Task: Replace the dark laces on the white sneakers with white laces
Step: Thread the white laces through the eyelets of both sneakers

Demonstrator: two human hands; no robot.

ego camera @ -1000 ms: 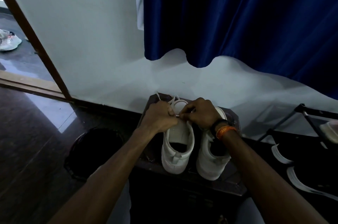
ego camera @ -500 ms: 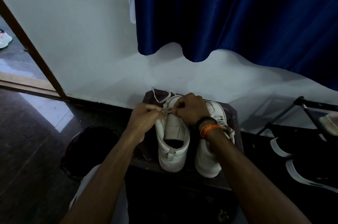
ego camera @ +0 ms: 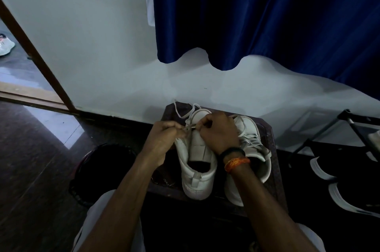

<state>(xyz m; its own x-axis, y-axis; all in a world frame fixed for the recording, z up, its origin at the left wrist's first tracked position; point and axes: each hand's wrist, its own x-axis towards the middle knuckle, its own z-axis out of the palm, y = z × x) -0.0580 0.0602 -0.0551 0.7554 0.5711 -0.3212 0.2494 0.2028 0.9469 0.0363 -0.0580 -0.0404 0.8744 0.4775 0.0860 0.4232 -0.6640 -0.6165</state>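
Note:
Two white sneakers stand side by side on a dark stool (ego camera: 269,149), toes toward the wall. Over the left sneaker (ego camera: 197,161) my left hand (ego camera: 164,138) pinches a white lace (ego camera: 190,127) near the eyelets. My right hand (ego camera: 218,132) pinches the same lace from the other side, close against the left hand. The lace's loose end (ego camera: 181,110) trails in a loop past the toe. The right sneaker (ego camera: 253,149) is partly hidden by my right wrist and shows white lacing. I see no dark lace.
A white wall and a blue curtain (ego camera: 267,15) rise behind the stool. A dark round bin (ego camera: 98,169) stands on the floor at the left. A black shoe rack (ego camera: 349,149) with shoes sits at the right. A doorway with another shoe (ego camera: 5,45) lies far left.
Both hands have stayed pinched on the lace over the left sneaker. The left hand has drawn a little outward to the left, and the view has shifted slightly.

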